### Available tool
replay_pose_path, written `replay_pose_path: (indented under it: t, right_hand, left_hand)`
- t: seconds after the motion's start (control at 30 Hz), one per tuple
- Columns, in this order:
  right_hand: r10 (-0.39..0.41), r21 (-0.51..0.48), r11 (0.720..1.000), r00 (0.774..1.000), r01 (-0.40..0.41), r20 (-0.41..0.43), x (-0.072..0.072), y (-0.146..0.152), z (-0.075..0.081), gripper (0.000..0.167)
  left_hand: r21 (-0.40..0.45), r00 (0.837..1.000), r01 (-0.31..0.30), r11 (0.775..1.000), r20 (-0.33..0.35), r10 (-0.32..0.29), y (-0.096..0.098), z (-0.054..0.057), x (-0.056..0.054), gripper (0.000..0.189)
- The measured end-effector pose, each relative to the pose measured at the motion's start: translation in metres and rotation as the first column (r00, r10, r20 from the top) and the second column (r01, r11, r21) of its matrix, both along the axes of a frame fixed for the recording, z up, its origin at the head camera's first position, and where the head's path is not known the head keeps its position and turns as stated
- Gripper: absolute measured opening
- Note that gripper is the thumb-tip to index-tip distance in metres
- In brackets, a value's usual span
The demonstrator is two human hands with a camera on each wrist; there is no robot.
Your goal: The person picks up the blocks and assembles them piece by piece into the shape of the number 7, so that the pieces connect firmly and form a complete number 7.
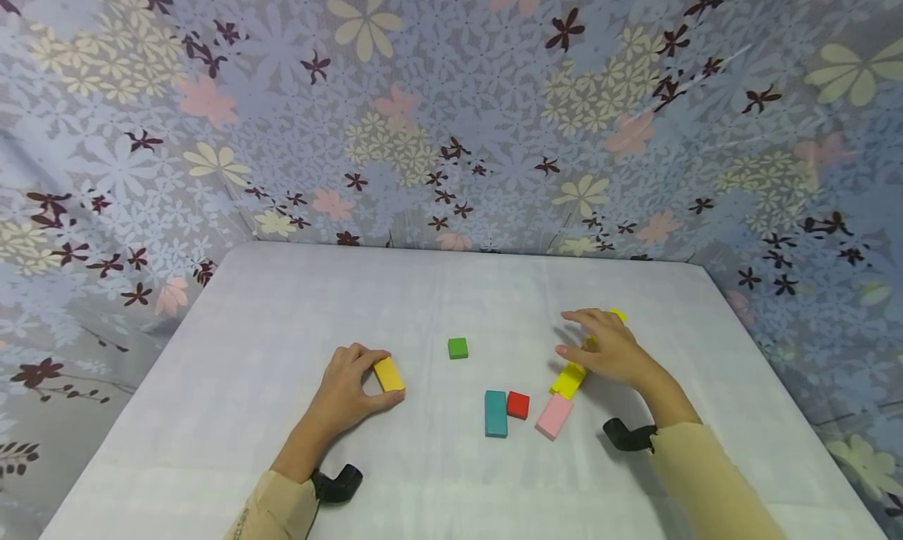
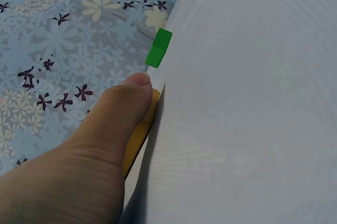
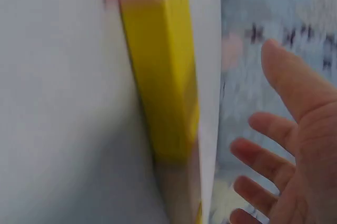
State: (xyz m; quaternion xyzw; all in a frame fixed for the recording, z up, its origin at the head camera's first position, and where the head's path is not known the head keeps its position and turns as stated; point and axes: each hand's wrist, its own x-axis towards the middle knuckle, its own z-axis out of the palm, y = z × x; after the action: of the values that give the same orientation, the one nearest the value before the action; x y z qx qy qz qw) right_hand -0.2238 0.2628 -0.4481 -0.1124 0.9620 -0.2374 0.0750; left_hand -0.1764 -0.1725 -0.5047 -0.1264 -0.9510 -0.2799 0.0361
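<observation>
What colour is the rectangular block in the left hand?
Yellow; the rectangular block shows best in the head view.

**Surroundings: floral cloth [image 1: 494, 117] and white tabletop [image 1: 282, 305]**

Cloth stands behind the tabletop and along both sides. Grey-blue ground; print of pale blue blossoms, large cream flowers [image 1: 364, 20], pink blooms [image 1: 206, 101], small dark maroon flowers [image 1: 564, 32]. Tabletop: far corners rounded. Print blurred in right wrist view.

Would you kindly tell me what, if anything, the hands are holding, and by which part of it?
The left hand pinches the orange-yellow block by its near and far ends. The right hand holds nothing.
</observation>
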Motion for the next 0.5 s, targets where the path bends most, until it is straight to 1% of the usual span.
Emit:
replay_pose_path:
  t: [0.13, 0.3, 0.43, 0.5]
  right_hand:
    - [0.088, -0.026, 0.996, 0.996, -0.087, 0.014, 0.016, -0.022, 0.000, 0.071]
    - [0.190, -0.047, 0.981, 0.981, -0.189, 0.026, 0.036, -0.045, 0.001, 0.067]
    - [0.267, -0.028, 0.964, 0.963, -0.266, 0.025, 0.045, -0.059, 0.001, 0.065]
    - [0.293, -0.017, 0.956, 0.956, -0.292, 0.025, 0.047, -0.064, 0.001, 0.063]
  left_hand:
    - [0.005, 1.000, 0.004, 1.000, -0.013, -0.004, 0.000, 0.000, 0.000, 0.068]
    - [0.005, 0.999, 0.012, 1.000, -0.031, -0.011, 0.000, 0.000, -0.001, 0.067]
    - [0.006, 1.000, 0.010, 1.000, -0.026, -0.010, 0.000, 0.001, 0.000, 0.067]
    - [0.007, 1.000, 0.008, 1.000, -0.021, -0.007, 0.000, 0.001, 0.000, 0.067]
